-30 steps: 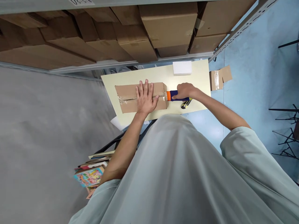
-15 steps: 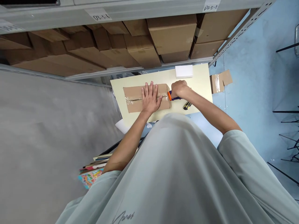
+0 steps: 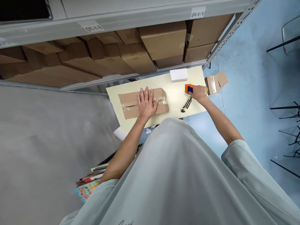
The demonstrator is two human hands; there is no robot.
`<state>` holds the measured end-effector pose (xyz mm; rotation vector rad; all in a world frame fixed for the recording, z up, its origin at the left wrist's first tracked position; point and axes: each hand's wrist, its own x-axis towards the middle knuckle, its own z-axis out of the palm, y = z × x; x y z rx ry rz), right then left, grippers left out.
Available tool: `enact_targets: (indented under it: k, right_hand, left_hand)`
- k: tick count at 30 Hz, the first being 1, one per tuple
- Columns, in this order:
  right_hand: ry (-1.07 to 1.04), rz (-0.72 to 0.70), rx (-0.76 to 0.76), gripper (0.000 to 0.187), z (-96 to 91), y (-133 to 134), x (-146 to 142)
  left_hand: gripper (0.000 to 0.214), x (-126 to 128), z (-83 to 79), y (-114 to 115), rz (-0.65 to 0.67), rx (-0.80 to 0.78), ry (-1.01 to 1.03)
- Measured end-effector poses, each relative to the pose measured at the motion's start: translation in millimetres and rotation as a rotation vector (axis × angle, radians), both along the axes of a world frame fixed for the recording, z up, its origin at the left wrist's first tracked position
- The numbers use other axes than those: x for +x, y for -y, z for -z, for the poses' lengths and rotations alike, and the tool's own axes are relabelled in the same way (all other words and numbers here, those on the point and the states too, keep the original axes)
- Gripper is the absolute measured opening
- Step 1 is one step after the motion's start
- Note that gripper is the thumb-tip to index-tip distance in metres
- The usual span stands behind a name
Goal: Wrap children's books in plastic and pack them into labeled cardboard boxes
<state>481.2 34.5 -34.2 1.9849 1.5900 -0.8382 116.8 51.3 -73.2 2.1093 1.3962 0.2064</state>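
Under the left grip (image 3: 147,107) lies a carton (image 3: 133,99).

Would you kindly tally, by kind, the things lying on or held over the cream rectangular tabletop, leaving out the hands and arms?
Brown taped cardboard box: 1
White rectangular block: 1
Black-and-yellow utility knife: 1
Orange-and-dark-blue handheld tool, in the right hand: 1
Total: 4

Loose pale grey-green shirt (image 3: 178,175), elbow-length sleeves (image 3: 243,162), dark marking (image 3: 122,222)
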Motion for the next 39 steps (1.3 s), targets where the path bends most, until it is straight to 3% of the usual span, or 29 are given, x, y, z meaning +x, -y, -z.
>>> enact_targets:
  k: [3,8,12,16,20,23,26,31,34,39]
  right_hand:
    - [0.123,0.073,0.21,0.065,21.6,4,25]
    - [0.021,0.038,0.296,0.057,71.0,20,37]
    - [-0.02,0.124,0.412,0.05,91.1,33,34]
    - [-0.055,0.261,0.547,0.056,79.7,47,-3]
    - [-0.452,0.174,0.729,0.069,48.9,68,-84]
    - [-0.683,0.14,0.727,0.075,35.3,77,-148]
    - [-0.77,0.264,0.627,0.086,38.3,74,-188]
    - [-0.797,0.556,0.561,0.093,48.9,61,-209]
    - [-0.782,0.619,0.534,0.099,46.8,56,-211]
    - [-0.75,0.656,0.45,0.114,44.7,40,-208]
  left_hand:
    - [0.097,2,1.4,2,-0.039,-0.001,0.051]
    - [0.092,5,5.3,9,-0.11,0.022,0.129]
    - [0.089,7,7.0,10,-0.124,0.039,0.165]
    - [0.089,1,5.4,9,-0.156,0.043,0.239]
    - [0.085,-33,0.3,15,-0.297,0.123,0.264]
    - [0.087,-71,1.8,21,-0.447,0.169,0.223]
    - [0.099,-100,12.7,21,-0.6,0.114,0.203]
    - [0.092,-121,33.0,9,-0.655,-0.049,0.33]
    - [0.085,-130,38.5,2,-0.616,-0.091,0.468]
    - [0.092,-145,45.2,-1,-0.576,-0.23,0.746]
